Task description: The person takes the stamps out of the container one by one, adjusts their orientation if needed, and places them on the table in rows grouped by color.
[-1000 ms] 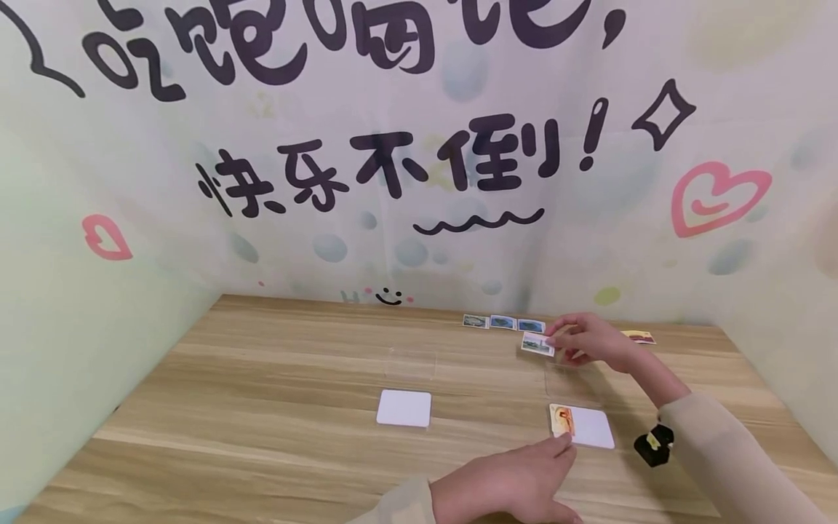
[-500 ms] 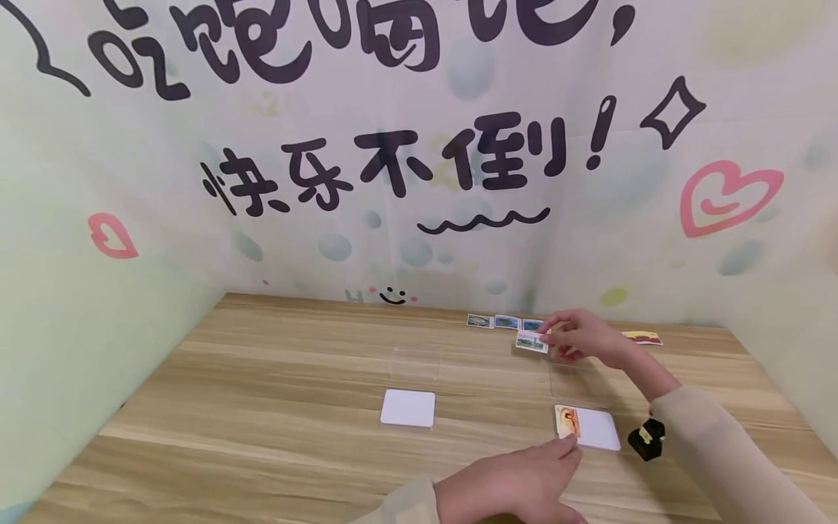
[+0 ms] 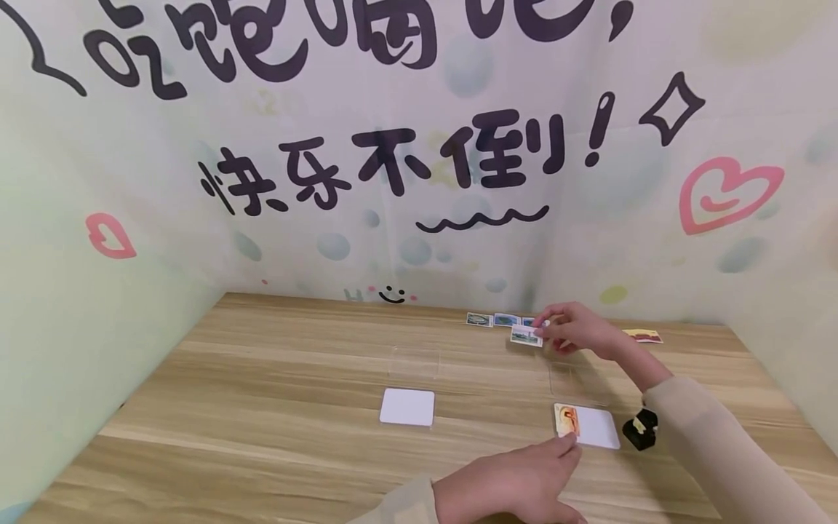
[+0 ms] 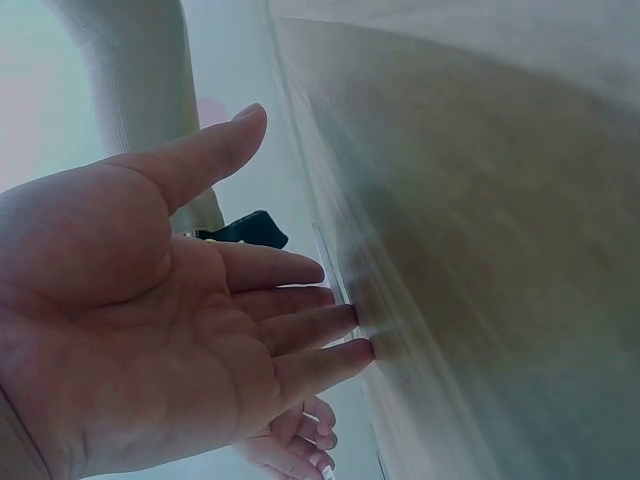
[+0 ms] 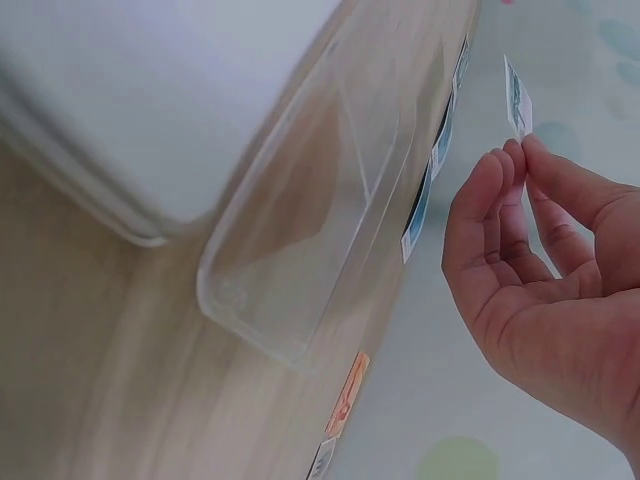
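My right hand (image 3: 579, 331) pinches a small postage stamp (image 3: 526, 335) by its edge, raised above the back of the table. Its printed picture looks like a green and grey landscape, and the right wrist view has the same stamp (image 5: 518, 97) between thumb and fingertips. Just behind it lies a row of blue and green stamps (image 3: 507, 319), one partly covered by the held stamp and fingers. My left hand (image 3: 513, 480) has its fingers stretched out, their tips at the near edge of a white card (image 3: 599, 426). On that card's left part lies an orange stamp (image 3: 567, 420).
Another white card (image 3: 407, 407) lies left of centre. Clear plastic covers (image 3: 415, 362) lie behind both cards, the right one (image 5: 290, 200) close to the right wrist camera. A black object (image 3: 640, 429) stands by the right sleeve. Red-yellow stamps (image 3: 644, 335) lie at the back right.
My right hand has moved a little left and toward the back with the stamp, nearer the row. My left hand stays at the card.
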The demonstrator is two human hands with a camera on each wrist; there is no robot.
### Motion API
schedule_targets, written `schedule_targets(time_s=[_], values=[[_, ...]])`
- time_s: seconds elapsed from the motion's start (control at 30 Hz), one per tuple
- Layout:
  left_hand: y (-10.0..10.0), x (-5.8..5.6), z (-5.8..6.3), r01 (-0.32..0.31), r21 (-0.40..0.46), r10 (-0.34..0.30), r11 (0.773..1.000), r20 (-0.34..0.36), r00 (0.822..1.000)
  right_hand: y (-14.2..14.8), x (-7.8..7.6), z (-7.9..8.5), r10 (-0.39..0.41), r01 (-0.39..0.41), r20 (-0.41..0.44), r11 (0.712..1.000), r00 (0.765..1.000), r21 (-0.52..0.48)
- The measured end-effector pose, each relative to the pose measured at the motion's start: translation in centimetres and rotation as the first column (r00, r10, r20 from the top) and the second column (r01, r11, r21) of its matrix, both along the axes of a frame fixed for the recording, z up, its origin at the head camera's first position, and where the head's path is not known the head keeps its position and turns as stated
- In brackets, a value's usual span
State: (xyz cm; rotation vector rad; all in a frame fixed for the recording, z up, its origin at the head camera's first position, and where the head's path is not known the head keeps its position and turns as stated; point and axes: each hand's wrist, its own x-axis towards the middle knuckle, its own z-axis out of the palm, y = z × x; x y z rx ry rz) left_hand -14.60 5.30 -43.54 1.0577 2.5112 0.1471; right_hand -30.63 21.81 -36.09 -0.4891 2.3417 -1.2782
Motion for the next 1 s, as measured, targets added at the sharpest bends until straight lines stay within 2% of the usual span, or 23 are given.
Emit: schedule_targets(time_s=[0.07,0.17,0.33,0.67,1.0], values=[[-0.3,0.5,1.5,-0.001,0.003,0.001,1.0,0.02,1.0,-0.2,-0.1,0.1,0.0,0.0,-0.007,1.0,1.0,0.002],[-0.7,1.2,3.2,0.001,0.003,-0.001,1.0,0.006,1.0,-0.4,-0.1,0.3,0.003,-0.003,-0.015,1.0,1.0,0.003],[-1.1,1.9,4.7,-0.01,0.001,0.01,1.0,-0.021,1.0,-1.0,-0.3,0.4,0.017,-0.017,-0.02,1.0,1.0,-0.013],[-1.2,2.2,5.1,-0.017,-0.005,0.017,1.0,-0.033,0.999,-2.0,-0.7,0.4,0.021,-0.021,-0.014,0.999,1.0,-0.029],[-1.0,2.2,5.0,-0.018,-0.013,0.018,1.0,-0.021,1.0,-2.5,-1.1,0.1,0.02,-0.02,-0.002,0.999,1.0,-0.027]])
